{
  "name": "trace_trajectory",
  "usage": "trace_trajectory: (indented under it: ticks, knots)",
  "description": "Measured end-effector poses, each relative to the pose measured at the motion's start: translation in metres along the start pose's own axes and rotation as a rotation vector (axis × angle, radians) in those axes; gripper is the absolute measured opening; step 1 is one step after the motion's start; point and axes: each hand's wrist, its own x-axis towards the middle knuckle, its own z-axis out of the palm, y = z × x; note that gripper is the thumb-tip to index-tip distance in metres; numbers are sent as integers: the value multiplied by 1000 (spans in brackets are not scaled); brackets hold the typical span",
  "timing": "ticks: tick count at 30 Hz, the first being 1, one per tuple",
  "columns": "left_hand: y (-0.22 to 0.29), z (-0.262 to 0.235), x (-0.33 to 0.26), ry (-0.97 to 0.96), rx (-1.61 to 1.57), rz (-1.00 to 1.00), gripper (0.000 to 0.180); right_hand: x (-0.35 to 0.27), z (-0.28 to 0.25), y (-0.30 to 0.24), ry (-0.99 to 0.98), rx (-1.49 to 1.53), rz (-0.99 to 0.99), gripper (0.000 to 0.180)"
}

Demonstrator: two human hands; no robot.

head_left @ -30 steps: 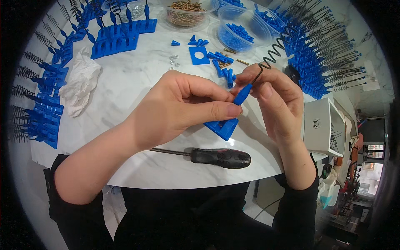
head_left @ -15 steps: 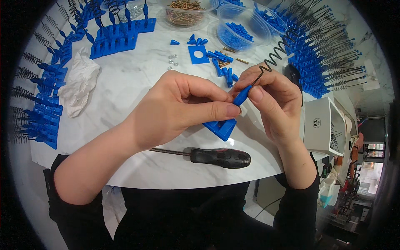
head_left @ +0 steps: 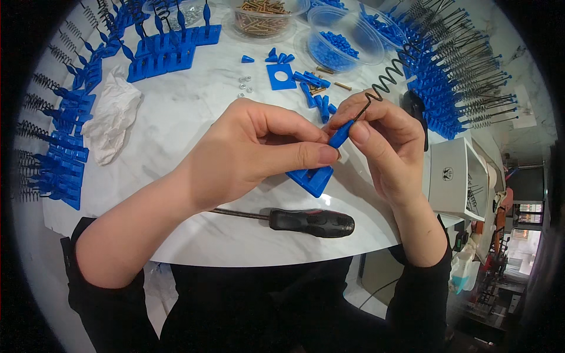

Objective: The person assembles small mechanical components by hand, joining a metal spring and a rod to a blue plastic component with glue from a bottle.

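My left hand (head_left: 247,153) is closed, its thumb and forefinger pinching the lower end of a blue tapered plastic sleeve (head_left: 341,135). Below that thumb, a blue plastic base (head_left: 313,182) sticks out, partly covered by the hand. My right hand (head_left: 388,147) pinches the sleeve's upper end between thumb and fingers. From there a black coiled wire (head_left: 385,82) runs up and to the right. How sleeve and base meet is hidden by my fingers. A black-handled screwdriver (head_left: 312,223) lies on the table in front of my hands, its shaft pointing left.
Blue cones, sleeves (head_left: 323,109), brass screws, small nuts (head_left: 245,87) and a flat blue plate (head_left: 281,77) lie beyond my hands. Clear tubs (head_left: 265,23) hold screws and blue parts. Blue racks with coils stand left (head_left: 162,59) and right (head_left: 438,100). Crumpled tissue (head_left: 115,117) lies left.
Both hands keep the same grip. The blue sleeve and base have shifted very slightly; nothing was let go or taken up.
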Motion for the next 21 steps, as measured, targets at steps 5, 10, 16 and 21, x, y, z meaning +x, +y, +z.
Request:
trace_trajectory:
  ticks: [5, 10, 16, 21]
  knots:
    - [0, 0, 1, 2, 9, -1, 13, -1, 0, 1, 9, -6, 20, 9]
    - [0, -1, 1, 16, 42, -6, 13, 0, 1, 1, 2, -7, 18, 9]
    - [-1, -2, 0, 21, 50, 12, 13, 0, 4, 1, 9, 6, 22, 9]
    - [1, 0, 1, 36, 32, -3, 12, 1, -1, 5, -2, -76, -39, 9]
